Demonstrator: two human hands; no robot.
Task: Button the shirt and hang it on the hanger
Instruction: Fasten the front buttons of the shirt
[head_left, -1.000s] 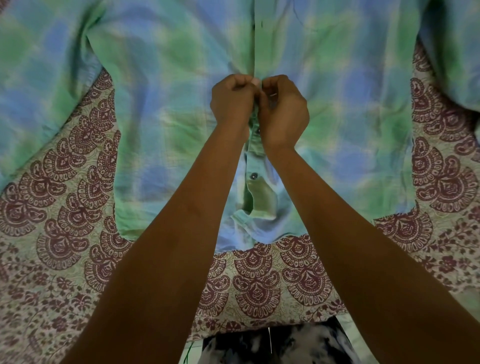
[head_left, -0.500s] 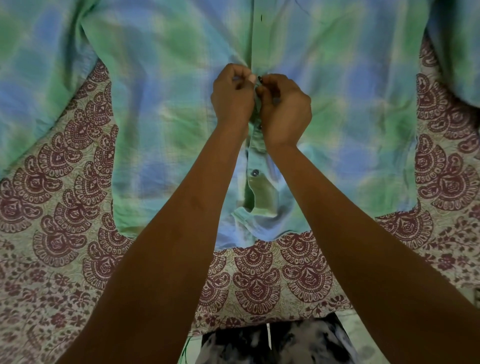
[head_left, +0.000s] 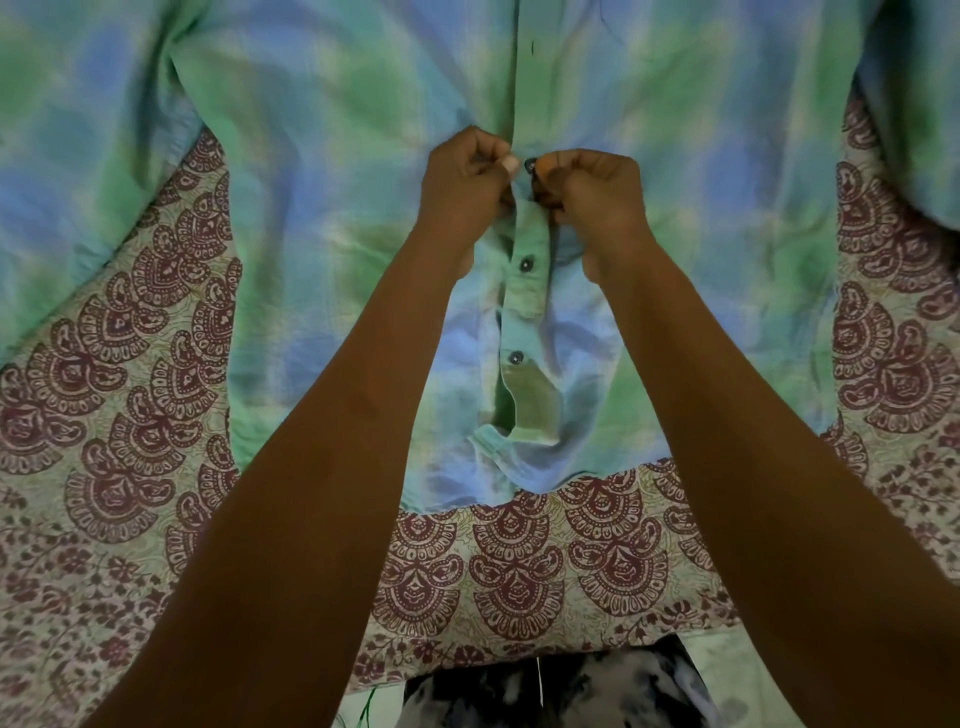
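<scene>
Item one, the bedspread (head_left: 135, 395): a pale cloth printed with maroon fan shapes is covering the surface and is carrying everything else; whether a bed or the floor is lying beneath it cannot be told. Item two, the shirt (head_left: 322, 171): a green and blue checked garment is lying front upward and spread flat across the upper part of the view, its hem pointing toward the person, presumably so that the front edges are lining up for fastening. Item three, the front strip (head_left: 530, 244): it is running down the middle of the shirt and is gaping a little near the hem, where the corner is folding back. Item four, the left hand (head_left: 462, 182): it is curling narrowly and pinching the front edge of the shirt beside the strip, seemingly to keep the buttonhole taut. Item five, the right hand (head_left: 597, 187): it is closing in a tight pinch on the opposite edge, almost touching the left hand, and appears to be working a button (head_left: 530, 165) through at the fingertips. Item six, two lower buttons (head_left: 528, 265): they are sitting dark on the strip between the forearms, and whether they are fastened is not certain. The hanger is not showing anywhere, so the hanging step is judged as not yet begun.
</scene>
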